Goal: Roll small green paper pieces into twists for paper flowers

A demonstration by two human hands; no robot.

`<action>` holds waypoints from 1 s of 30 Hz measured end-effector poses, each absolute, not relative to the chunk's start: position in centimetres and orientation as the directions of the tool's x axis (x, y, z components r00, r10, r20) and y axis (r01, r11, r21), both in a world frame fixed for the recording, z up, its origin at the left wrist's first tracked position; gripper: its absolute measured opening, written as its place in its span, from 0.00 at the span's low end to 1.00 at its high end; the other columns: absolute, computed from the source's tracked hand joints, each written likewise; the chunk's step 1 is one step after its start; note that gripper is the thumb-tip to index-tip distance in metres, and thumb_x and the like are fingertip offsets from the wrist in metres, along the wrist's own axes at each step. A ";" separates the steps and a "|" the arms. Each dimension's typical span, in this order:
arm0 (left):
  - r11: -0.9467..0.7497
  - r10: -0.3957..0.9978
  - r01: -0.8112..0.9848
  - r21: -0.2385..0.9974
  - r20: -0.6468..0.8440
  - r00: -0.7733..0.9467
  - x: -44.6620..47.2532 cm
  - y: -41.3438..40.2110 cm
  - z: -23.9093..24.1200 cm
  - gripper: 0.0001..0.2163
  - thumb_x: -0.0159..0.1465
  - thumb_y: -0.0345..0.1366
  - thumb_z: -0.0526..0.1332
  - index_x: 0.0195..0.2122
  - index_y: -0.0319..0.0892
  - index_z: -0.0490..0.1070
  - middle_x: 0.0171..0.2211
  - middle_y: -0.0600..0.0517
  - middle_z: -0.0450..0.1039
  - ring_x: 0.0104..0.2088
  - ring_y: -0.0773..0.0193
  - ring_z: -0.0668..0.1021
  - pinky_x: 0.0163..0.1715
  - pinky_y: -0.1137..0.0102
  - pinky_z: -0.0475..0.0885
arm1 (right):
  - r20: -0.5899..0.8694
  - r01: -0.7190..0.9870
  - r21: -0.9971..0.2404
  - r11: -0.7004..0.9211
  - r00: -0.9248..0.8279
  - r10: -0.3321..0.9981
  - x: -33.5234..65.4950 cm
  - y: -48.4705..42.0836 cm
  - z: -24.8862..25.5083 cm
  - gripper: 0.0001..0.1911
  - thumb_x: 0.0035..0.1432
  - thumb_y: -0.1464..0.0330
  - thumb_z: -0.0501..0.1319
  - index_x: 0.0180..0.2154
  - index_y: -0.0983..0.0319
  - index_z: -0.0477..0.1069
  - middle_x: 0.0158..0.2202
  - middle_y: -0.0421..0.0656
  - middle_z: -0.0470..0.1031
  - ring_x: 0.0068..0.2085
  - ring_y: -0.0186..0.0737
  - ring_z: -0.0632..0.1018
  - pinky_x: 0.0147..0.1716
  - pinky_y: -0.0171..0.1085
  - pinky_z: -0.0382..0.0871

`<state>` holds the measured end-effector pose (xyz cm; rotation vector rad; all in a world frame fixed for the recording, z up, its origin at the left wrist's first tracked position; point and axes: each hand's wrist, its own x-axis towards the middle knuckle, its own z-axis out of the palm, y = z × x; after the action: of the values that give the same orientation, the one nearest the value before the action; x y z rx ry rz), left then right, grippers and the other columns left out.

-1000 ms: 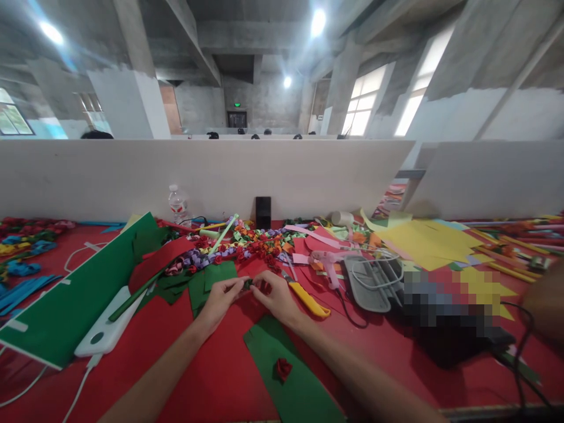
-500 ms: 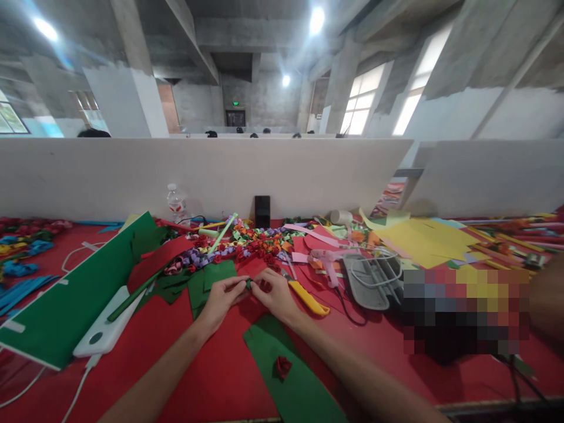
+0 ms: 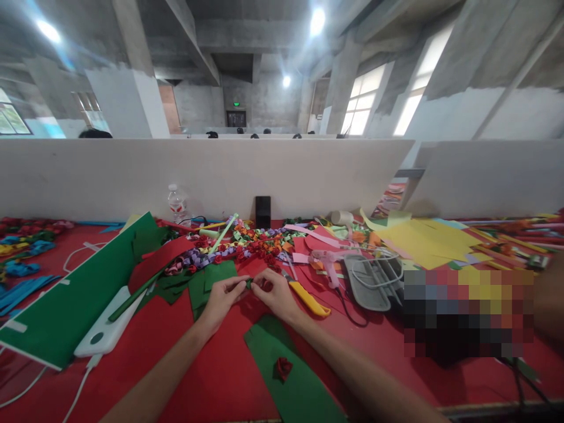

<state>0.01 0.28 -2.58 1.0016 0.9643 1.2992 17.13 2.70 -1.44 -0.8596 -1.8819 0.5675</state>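
Note:
Between my fingertips is a small dark green piece of paper point(image 3: 248, 284), mostly hidden by the fingers. My left hand point(image 3: 221, 301) pinches it from the left, while the fingers of my right hand point(image 3: 278, 297) close on its other side. Closer to me, a red paper rose point(image 3: 282, 368) rests on a green paper sheet point(image 3: 268, 341). A yellow utility knife point(image 3: 309, 298) lies just right of my right hand. More green paper pieces point(image 3: 219, 271) lie behind my left hand.
A pink glue gun point(image 3: 330, 264) and a grey tray point(image 3: 365, 288) are on the right. Paper flowers point(image 3: 259, 241) pile up behind the hands, before a phone point(image 3: 263, 211). A green board point(image 3: 83, 294) and white power strip point(image 3: 106, 326) stand left. A person's arm point(image 3: 549, 294) shows far right.
Both hands stay in almost the same place around the green paper piece. Only the fingers of my right hand have shifted slightly.

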 end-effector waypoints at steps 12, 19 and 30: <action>0.008 0.999 -0.255 0.967 0.002 0.038 0.1 0.3 -2.6 0.20 0.51 0.45 0.72 0.42 0.39 0.80 0.42 0.44 0.81 0.41 0.56 0.81 0.46 0.64 0.75 | 0.603 0.332 -0.652 0.681 -0.317 0.732 17.2 2.5 -1.7 0.02 0.57 0.72 0.61 0.33 0.61 0.71 0.31 0.41 0.72 0.33 0.37 0.73 0.32 0.34 0.66; 0.024 0.999 -0.299 0.954 -0.011 0.044 0.2 0.4 -2.7 0.22 0.49 0.45 0.73 0.42 0.39 0.79 0.42 0.43 0.81 0.43 0.55 0.81 0.49 0.60 0.75 | 0.608 0.362 -0.632 0.685 -0.316 0.728 17.2 2.6 -1.8 0.03 0.60 0.71 0.60 0.34 0.60 0.74 0.33 0.42 0.74 0.35 0.38 0.75 0.33 0.35 0.67; 0.096 0.990 -0.264 0.960 -0.066 0.122 -0.5 0.3 -3.2 0.21 0.50 0.44 0.73 0.42 0.38 0.80 0.43 0.43 0.80 0.43 0.55 0.81 0.51 0.60 0.73 | 0.607 0.485 -0.217 0.847 -0.612 0.506 18.8 3.5 -1.0 0.03 0.63 0.69 0.60 0.35 0.59 0.73 0.34 0.43 0.75 0.37 0.40 0.72 0.39 0.40 0.60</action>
<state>-0.50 0.29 -3.20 1.0006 0.9665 1.1858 18.75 3.49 -1.04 -0.7171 -2.3333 0.0402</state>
